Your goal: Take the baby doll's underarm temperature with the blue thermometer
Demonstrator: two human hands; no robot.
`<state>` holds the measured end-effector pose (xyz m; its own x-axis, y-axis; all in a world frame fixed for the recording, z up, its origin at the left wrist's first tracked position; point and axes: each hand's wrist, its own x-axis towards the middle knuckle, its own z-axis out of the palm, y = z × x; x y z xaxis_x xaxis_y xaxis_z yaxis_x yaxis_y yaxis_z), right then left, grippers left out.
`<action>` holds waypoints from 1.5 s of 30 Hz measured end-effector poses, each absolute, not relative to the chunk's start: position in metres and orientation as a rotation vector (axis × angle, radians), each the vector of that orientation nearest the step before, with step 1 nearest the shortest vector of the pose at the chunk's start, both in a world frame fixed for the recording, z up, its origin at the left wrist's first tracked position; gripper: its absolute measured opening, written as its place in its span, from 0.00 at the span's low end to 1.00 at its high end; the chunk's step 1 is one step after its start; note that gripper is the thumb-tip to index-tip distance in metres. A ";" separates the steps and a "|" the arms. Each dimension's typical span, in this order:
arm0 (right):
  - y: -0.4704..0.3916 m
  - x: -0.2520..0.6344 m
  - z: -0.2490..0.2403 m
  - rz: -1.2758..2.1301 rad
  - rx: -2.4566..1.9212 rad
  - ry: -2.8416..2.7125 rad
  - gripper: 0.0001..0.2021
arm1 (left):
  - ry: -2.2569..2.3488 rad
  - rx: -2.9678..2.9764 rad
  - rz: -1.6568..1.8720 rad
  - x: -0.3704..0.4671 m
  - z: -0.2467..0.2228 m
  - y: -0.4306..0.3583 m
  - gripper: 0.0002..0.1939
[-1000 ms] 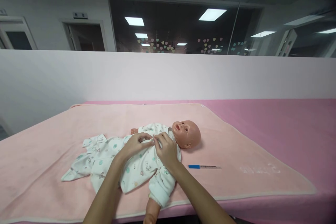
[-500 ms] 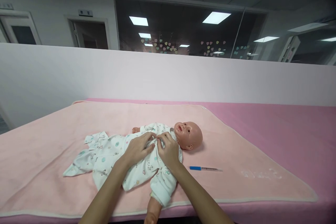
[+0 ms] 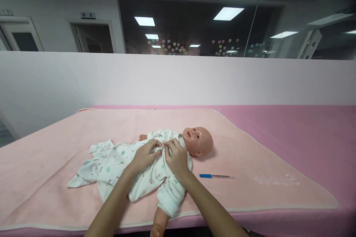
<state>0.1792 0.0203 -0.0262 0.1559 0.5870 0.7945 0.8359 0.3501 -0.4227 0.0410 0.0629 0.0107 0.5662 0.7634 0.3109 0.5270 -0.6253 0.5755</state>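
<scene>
A baby doll [image 3: 200, 141] lies on its back, head to the right, dressed in a white patterned baby outfit [image 3: 147, 182]. My left hand [image 3: 146, 154] rests on the chest with its fingers pinching the cloth near the front opening. Just beside it, my right hand [image 3: 175, 155] pinches the same front edge below the collar. The fingertips of both hands almost meet. Whatever fastener lies between them is too small to make out. One doll arm [image 3: 160, 220] sticks out of its sleeve toward the near edge.
A thermometer with a blue end [image 3: 205, 176] lies right of the doll. Under both is a peach blanket [image 3: 250, 155] with a pale border, spread over a pink padded surface [image 3: 306, 137]. Behind it rises a low white wall [image 3: 178, 79].
The view has shifted and tilted slightly. Both hands stay at the outfit's front, with only small finger movement. The doll and thermometer lie as before.
</scene>
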 end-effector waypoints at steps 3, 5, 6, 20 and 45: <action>0.019 0.179 -0.026 -0.296 -1.345 -1.542 0.09 | 0.940 2.235 0.787 0.039 0.011 0.067 0.09; 0.019 0.179 -0.026 -0.304 -1.342 -1.546 0.09 | 0.905 2.194 0.796 0.039 0.011 0.068 0.09; 0.018 0.179 -0.025 -0.309 -1.340 -1.546 0.09 | 0.904 2.186 0.800 0.039 0.012 0.068 0.08; 0.018 0.180 -0.026 -0.299 -1.306 -1.487 0.08 | 0.904 2.304 0.933 0.042 0.012 0.062 0.11; 0.006 0.162 -0.022 -0.503 -1.126 -1.924 0.11 | 1.027 2.039 1.186 0.002 -0.005 0.042 0.15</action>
